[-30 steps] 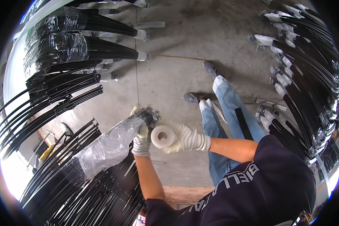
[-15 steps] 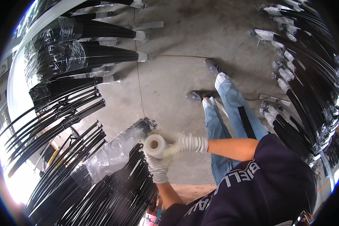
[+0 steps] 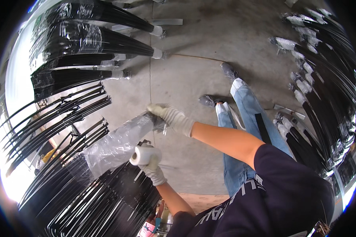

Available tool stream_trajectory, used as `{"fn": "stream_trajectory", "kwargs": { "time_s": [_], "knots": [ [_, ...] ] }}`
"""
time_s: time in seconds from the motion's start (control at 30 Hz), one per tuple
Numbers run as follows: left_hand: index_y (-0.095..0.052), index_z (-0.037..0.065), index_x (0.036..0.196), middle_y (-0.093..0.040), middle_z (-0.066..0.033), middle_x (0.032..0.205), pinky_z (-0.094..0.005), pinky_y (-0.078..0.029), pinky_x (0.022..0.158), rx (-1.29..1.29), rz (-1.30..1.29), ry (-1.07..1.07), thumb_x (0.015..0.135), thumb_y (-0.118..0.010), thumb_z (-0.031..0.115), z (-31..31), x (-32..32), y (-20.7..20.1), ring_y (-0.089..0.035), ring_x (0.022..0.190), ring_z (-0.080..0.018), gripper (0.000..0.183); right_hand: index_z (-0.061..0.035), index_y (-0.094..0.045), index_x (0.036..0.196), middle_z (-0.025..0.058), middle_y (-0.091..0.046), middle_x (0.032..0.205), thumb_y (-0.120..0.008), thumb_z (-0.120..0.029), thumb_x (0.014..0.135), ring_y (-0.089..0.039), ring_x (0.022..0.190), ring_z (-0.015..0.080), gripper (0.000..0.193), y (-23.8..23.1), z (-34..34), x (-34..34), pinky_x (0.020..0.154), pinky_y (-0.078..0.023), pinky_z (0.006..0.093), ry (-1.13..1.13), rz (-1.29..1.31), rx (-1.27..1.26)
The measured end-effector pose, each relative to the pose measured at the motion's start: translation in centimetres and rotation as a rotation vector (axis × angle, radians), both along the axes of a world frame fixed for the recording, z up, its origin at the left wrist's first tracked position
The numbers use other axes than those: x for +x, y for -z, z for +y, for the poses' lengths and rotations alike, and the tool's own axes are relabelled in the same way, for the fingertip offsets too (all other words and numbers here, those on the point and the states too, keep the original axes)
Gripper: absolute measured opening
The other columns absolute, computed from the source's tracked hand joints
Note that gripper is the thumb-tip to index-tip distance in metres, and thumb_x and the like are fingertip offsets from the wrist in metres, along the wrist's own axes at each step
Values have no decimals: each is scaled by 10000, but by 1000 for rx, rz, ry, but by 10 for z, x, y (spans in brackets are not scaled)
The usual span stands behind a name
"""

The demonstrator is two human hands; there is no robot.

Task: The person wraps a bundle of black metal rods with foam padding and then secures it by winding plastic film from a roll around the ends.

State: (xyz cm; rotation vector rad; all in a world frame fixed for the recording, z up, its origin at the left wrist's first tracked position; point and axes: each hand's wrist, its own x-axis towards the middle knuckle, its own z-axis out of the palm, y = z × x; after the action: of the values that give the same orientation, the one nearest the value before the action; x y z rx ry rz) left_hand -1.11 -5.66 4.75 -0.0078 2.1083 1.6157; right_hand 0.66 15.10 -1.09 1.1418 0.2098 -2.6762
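Note:
A white roll of clear stretch film (image 3: 145,156) is gripped in my left hand (image 3: 153,172), which wears a pale ribbed glove. Its cardboard core end faces left. My right hand (image 3: 172,116), gloved the same way, has its fingers bent over the end of a bundle of black strips (image 3: 150,118). Clear plastic wrap (image 3: 114,144) covers this end of the bundle, crinkled and shiny. The bundle slants from the lower left up toward the middle, and the film roll is just below its end. Whether film runs between roll and bundle I cannot make out.
More black strips (image 3: 106,201) lie below the bundle. Wrapped black bundles (image 3: 122,43) jut out from the left, with unwrapped strip ends (image 3: 83,102) beneath them. Further wrapped bundles (image 3: 320,83) line the right side. A flat pale strip (image 3: 166,21) lies on the concrete floor (image 3: 186,83).
My right hand has left the roll and moved up to the bundle's end. My left hand has shifted left with the roll and turned it. The view has shifted slightly.

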Motion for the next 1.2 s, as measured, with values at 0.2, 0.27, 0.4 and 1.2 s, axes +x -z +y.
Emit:
{"fn": "stream_trajectory", "kwargs": {
  "time_s": [0.2,0.27,0.4,1.2],
  "knots": [
    [-401,12,1197,-535,-125,1116,-294,-460,833,140,-263,1,630,-739,64,-14,-58,83,-549,959,-197,661,-1,-566,895,23,-553,696,-512,-409,839,-521,660,101,415,-19,-14,33,630,-426,240,5,-235,395],
    [-428,23,1180,-533,-109,1121,-300,-449,852,150,-119,425,609,-759,68,85,-75,65,-536,988,-189,661,-5,-577,826,2,-537,679,-482,-403,862,-511,633,95,410,-17,-5,45,588,-422,251,7,-154,506],
    [-493,40,1130,-527,-85,1140,-312,-423,898,162,-219,733,540,-818,93,167,-87,37,-510,1051,-180,676,-6,-566,841,108,-581,641,-463,-331,876,-584,597,222,343,-65,63,49,565,-467,302,-1073,19,1547],
    [-516,38,1093,-555,-66,1055,-273,-462,810,240,-283,-221,676,-704,107,173,7,37,-538,954,-143,462,-92,-471,1026,62,-585,928,-761,-246,549,-563,878,174,580,-136,177,70,806,-461,305,-522,504,1040]
  ]
}}
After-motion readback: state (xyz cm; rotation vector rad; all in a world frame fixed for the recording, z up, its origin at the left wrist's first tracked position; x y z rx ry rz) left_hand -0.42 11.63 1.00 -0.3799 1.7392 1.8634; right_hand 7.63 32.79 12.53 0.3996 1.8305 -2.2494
